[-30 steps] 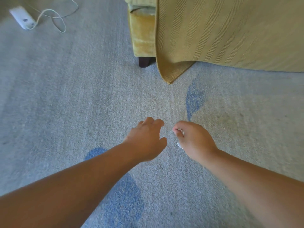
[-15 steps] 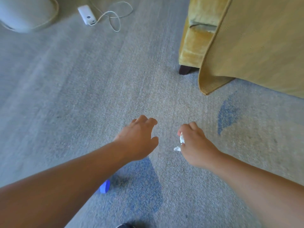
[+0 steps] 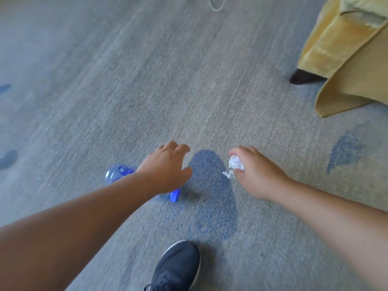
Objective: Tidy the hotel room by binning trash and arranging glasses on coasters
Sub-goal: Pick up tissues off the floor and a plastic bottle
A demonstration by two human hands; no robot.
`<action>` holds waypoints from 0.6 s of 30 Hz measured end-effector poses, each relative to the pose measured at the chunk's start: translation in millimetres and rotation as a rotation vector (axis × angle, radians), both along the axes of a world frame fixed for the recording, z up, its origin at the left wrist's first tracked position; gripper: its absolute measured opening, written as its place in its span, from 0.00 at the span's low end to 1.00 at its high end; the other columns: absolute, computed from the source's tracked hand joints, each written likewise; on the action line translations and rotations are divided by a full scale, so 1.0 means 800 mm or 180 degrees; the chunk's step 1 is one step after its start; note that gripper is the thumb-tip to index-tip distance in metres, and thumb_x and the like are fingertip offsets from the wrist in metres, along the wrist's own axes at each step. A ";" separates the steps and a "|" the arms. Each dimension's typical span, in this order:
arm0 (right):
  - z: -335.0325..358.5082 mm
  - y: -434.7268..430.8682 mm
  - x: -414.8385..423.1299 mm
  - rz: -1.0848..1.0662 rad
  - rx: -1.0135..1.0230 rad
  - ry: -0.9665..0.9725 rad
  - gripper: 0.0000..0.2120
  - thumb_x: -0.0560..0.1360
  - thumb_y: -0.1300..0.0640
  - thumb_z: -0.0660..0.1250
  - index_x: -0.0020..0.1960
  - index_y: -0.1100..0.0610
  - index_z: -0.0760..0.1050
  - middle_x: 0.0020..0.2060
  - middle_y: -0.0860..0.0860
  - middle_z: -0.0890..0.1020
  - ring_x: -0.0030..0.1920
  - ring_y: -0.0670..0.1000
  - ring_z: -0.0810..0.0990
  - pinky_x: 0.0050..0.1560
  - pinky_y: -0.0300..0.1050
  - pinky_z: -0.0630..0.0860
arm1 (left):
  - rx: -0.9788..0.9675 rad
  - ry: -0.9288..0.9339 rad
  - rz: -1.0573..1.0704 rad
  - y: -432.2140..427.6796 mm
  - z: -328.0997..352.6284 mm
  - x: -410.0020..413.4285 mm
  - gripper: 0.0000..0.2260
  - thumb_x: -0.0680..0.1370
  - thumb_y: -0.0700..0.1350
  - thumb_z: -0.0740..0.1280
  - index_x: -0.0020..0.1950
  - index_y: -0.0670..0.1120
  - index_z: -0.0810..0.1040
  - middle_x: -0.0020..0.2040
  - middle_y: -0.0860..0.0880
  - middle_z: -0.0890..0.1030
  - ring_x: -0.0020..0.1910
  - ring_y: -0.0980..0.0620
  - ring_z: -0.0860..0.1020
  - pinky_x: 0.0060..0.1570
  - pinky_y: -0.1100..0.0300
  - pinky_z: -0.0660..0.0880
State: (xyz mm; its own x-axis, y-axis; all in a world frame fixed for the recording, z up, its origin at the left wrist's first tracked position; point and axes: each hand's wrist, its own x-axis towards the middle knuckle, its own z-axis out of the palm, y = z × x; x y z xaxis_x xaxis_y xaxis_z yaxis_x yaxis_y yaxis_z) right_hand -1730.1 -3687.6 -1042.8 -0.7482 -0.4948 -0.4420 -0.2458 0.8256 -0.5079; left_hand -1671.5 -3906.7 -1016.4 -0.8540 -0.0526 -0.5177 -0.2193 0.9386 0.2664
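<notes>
Armchair [image 3: 336,47] far right; shoe [image 3: 178,267] below; bottle [image 3: 119,173] under left hand [image 3: 165,171].

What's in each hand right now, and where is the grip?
The right hand holds a crumpled white paper wad, its grip closed around the wad. The left hand holds nothing; it is open above the blue plastic bottle lying on the carpet.

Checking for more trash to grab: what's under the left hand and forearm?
A clear plastic bottle with a blue cap lies on the carpet beneath the left hand. Its middle is hidden by the wrist.
</notes>
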 end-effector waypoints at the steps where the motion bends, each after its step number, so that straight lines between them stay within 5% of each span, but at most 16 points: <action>1: -0.001 -0.007 0.002 0.0053 -0.0008 -0.0004 0.18 0.77 0.57 0.62 0.66 0.49 0.67 0.62 0.52 0.69 0.56 0.55 0.74 0.55 0.47 0.72 | -0.0002 -0.0009 0.0067 -0.006 -0.001 0.006 0.25 0.76 0.54 0.63 0.72 0.52 0.64 0.69 0.48 0.68 0.66 0.46 0.69 0.62 0.47 0.70; 11: -0.013 -0.073 0.018 0.0476 0.0007 0.0000 0.19 0.76 0.58 0.63 0.65 0.49 0.68 0.62 0.53 0.70 0.57 0.57 0.75 0.56 0.49 0.72 | 0.0060 0.0144 0.0447 -0.058 -0.018 0.053 0.24 0.75 0.54 0.64 0.71 0.51 0.66 0.65 0.47 0.71 0.62 0.44 0.71 0.57 0.49 0.72; 18: -0.021 -0.093 0.025 0.0599 0.0041 0.0003 0.18 0.76 0.58 0.62 0.65 0.49 0.68 0.61 0.52 0.70 0.54 0.56 0.75 0.50 0.46 0.71 | -0.0628 0.0164 -0.0426 -0.108 -0.050 0.085 0.30 0.72 0.62 0.64 0.70 0.53 0.63 0.66 0.49 0.69 0.66 0.48 0.67 0.65 0.48 0.66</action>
